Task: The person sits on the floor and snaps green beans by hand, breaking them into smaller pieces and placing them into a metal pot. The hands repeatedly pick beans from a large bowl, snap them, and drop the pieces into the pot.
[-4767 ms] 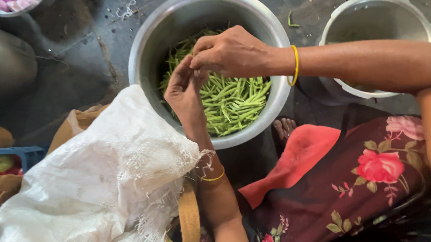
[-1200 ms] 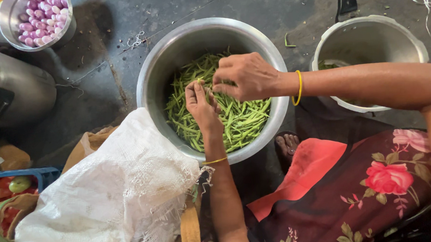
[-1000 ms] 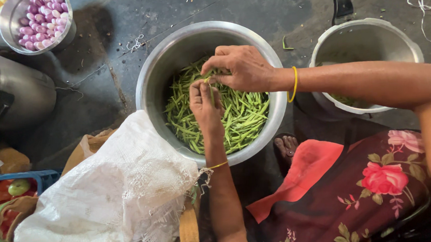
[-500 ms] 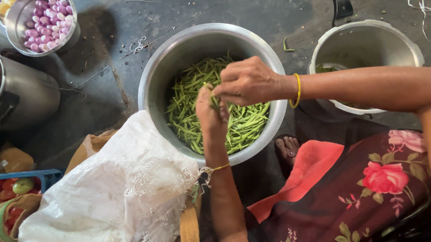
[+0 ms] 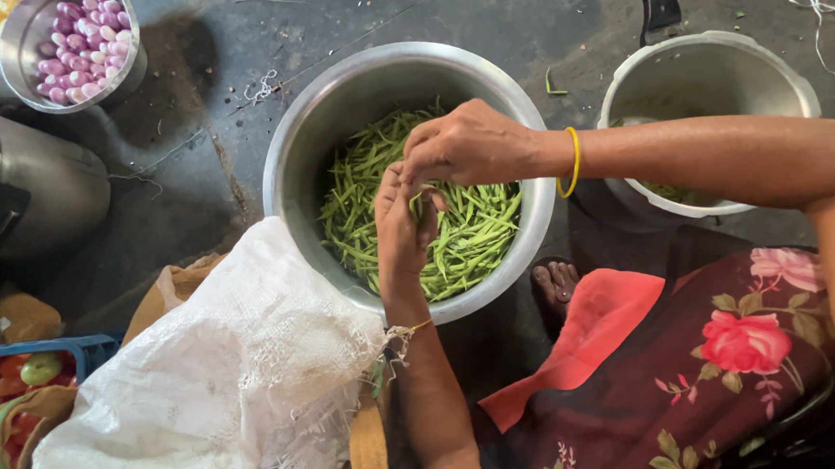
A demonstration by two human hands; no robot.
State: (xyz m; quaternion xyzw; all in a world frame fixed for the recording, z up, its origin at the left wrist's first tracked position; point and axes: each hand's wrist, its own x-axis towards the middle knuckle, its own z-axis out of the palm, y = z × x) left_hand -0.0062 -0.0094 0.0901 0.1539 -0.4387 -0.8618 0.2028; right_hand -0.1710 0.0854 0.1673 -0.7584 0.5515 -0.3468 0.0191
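Observation:
A large steel pot (image 5: 290,175) on the dark floor holds a heap of green beans (image 5: 476,236). Both my hands are over it. My left hand (image 5: 400,228) reaches up from below with its fingers closed around a few beans. My right hand (image 5: 465,147), with a yellow bangle (image 5: 574,161) on its wrist, comes in from the right and pinches the same beans just above the left fingers.
A second steel pot (image 5: 708,81) stands at the right with some greens inside. A small steel bowl of pink shallots (image 5: 73,48) is at the top left, a dark steel vessel (image 5: 19,186) at the left. A white sack (image 5: 215,401) lies lower left beside a blue crate of tomatoes (image 5: 15,370).
My hands have stayed over the pot, working the beans; the left hand has shifted slightly down and the right hand has closed in over it. The view has drifted a little.

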